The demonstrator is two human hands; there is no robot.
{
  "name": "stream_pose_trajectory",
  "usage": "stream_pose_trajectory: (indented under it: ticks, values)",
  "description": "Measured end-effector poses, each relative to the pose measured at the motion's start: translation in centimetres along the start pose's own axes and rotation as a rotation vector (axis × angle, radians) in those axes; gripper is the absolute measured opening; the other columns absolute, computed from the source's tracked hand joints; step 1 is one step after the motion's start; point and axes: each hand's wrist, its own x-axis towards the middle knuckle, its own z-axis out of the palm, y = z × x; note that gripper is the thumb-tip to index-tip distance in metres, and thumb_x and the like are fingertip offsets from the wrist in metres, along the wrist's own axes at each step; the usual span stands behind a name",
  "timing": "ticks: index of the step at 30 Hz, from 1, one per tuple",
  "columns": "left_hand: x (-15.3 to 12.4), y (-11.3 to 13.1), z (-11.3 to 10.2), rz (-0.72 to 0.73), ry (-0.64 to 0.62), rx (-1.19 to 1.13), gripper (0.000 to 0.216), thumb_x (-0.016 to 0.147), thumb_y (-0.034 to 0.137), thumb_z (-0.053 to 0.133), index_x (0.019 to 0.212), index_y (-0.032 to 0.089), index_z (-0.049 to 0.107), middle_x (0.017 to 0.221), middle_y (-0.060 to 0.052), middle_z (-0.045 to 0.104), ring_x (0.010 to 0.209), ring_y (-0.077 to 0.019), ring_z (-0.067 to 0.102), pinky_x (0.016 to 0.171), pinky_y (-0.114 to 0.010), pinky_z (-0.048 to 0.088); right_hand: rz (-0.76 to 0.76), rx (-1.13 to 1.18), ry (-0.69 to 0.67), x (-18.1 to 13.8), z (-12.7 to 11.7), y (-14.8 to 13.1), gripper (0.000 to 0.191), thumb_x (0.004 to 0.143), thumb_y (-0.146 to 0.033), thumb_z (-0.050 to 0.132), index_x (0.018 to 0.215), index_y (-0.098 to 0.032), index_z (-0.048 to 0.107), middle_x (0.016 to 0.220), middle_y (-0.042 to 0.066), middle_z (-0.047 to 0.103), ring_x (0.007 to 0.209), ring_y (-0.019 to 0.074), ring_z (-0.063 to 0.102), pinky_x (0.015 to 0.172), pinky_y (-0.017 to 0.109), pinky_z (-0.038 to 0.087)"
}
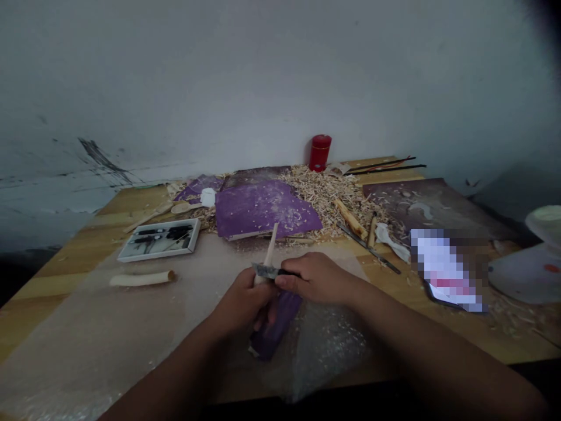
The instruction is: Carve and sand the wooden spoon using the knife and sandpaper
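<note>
My left hand (243, 301) is closed around the lower end of a thin pale wooden stick (270, 248) that points up and away from me. In my right hand (316, 278) I grip a small knife, and its grey blade (265, 271) lies across the stick just above my left fingers. A purple block (277, 321) lies under both hands on a sheet of bubble wrap (326, 345). Both hands are over the near middle of the wooden table (70, 257).
A heap of wood shavings (326, 193) and a purple board (258, 210) lie behind the hands. A white tray of tools (160, 240) and a pale wooden piece (142, 279) sit left. A red can (319, 152), sticks, a dark mat (433, 204) and a white object (532, 263) are right.
</note>
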Motion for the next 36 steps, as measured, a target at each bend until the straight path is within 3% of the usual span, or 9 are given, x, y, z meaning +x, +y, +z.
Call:
stream_pose_trajectory:
  ticks: [8, 13, 16, 22, 26, 28, 32, 36]
  values:
    - [-0.1, 0.1, -0.2, -0.024, -0.086, 0.008, 0.024, 0.070, 0.019, 0.039, 0.047, 0.015, 0.044, 0.033, 0.002, 0.049, 0.022, -0.0045, 0.034, 0.025, -0.014, 0.021, 0.028, -0.234, 0.073, 0.0, -0.1, 0.0, 0.049, 0.083, -0.055, 0.022, 0.077, -0.020, 0.056, 0.067, 0.002, 0.060, 0.059, 0.0129, 0.051, 0.050, 0.024, 0.022]
    - [-0.3, -0.3, -0.7, 0.025, -0.168, -0.229, 0.005, 0.074, 0.023, 0.041, 0.075, 0.018, 0.041, 0.041, 0.003, 0.055, 0.023, -0.0076, 0.037, 0.023, -0.015, 0.023, 0.353, -0.372, 0.339, -0.5, -2.2, 2.8, 0.051, 0.082, -0.056, 0.021, 0.074, -0.019, 0.055, 0.062, 0.002, 0.057, 0.056, 0.0137, 0.049, 0.048, 0.023, 0.019]
    - [-0.2, -0.3, -0.6, 0.062, -0.199, -0.284, 0.017, 0.077, 0.026, 0.043, 0.089, 0.020, 0.033, 0.054, 0.000, 0.062, 0.025, -0.0073, 0.041, 0.028, -0.017, 0.034, 0.392, -0.268, 0.456, -0.7, -2.9, 3.8, 0.050, 0.084, -0.053, 0.018, 0.071, -0.018, 0.052, 0.060, 0.001, 0.053, 0.055, 0.0123, 0.047, 0.048, 0.023, 0.020]
    - [0.5, -0.2, -0.2, 0.096, -0.094, -0.284, 0.019, 0.074, 0.023, 0.050, 0.086, 0.019, 0.035, 0.072, -0.001, 0.063, 0.034, -0.0057, 0.048, 0.039, -0.021, 0.041, 0.099, -0.138, 0.185, 0.1, -0.9, 1.5, 0.044, 0.084, -0.050, 0.025, 0.074, -0.018, 0.055, 0.064, 0.000, 0.055, 0.060, 0.0106, 0.049, 0.053, 0.022, 0.025]
    - [0.7, -0.4, -0.1, 0.047, -0.051, -0.145, 0.008, 0.068, 0.016, 0.052, 0.070, 0.015, 0.044, 0.051, 0.004, 0.054, 0.033, -0.0056, 0.046, 0.037, -0.018, 0.039, 0.000, -0.180, 0.064, 0.3, -0.1, 0.6, 0.046, 0.084, -0.051, 0.023, 0.079, -0.019, 0.056, 0.066, 0.001, 0.058, 0.062, 0.0119, 0.050, 0.054, 0.023, 0.024]
    - [0.7, -0.5, 0.0, 0.009, -0.035, -0.066, 0.006, 0.067, 0.015, 0.051, 0.066, 0.015, 0.045, 0.043, 0.007, 0.049, 0.028, -0.0049, 0.042, 0.033, -0.017, 0.035, -0.019, -0.204, 0.038, 0.3, 0.1, 0.4, 0.047, 0.084, -0.052, 0.022, 0.080, -0.019, 0.056, 0.067, 0.001, 0.059, 0.060, 0.0120, 0.050, 0.052, 0.023, 0.023]
    - [0.5, -0.4, -0.2, 0.002, -0.001, 0.013, 0.012, 0.066, 0.016, 0.051, 0.078, 0.017, 0.047, 0.039, 0.009, 0.047, 0.028, -0.0066, 0.043, 0.025, -0.013, 0.026, -0.042, -0.247, 0.037, 0.3, 0.3, 0.2, 0.049, 0.084, -0.054, 0.020, 0.079, -0.020, 0.055, 0.066, 0.001, 0.060, 0.059, 0.0121, 0.051, 0.050, 0.024, 0.019]
    - [-0.1, -0.3, -0.7, -0.036, -0.064, -0.010, 0.011, 0.066, 0.015, 0.053, 0.073, 0.017, 0.045, 0.038, 0.008, 0.048, 0.033, -0.0093, 0.050, 0.024, -0.012, 0.026, 0.049, -0.340, 0.155, 0.1, -0.5, 1.0, 0.051, 0.082, -0.057, 0.020, 0.075, -0.020, 0.055, 0.064, 0.002, 0.059, 0.055, 0.0125, 0.049, 0.049, 0.024, 0.016]
